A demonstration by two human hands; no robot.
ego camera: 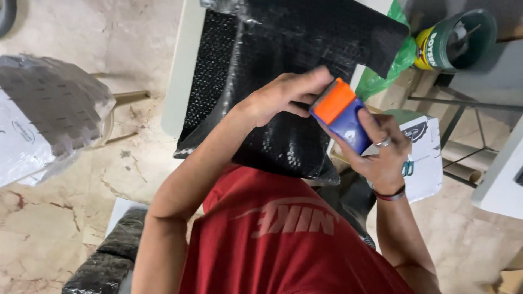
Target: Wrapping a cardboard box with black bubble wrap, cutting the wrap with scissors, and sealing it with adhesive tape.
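both hands (332, 117) seemingly around tape dispenser (342, 114)

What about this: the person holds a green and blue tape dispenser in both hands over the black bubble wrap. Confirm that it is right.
Not quite. In the head view the tape dispenser is orange and blue, not green and blue. The rest stands: the left hand and the right hand both hold it over the black bubble wrap.

A white counter (175, 81) carries black bubble wrap (283, 60); a green bag (389, 71) lies beside the wrap.
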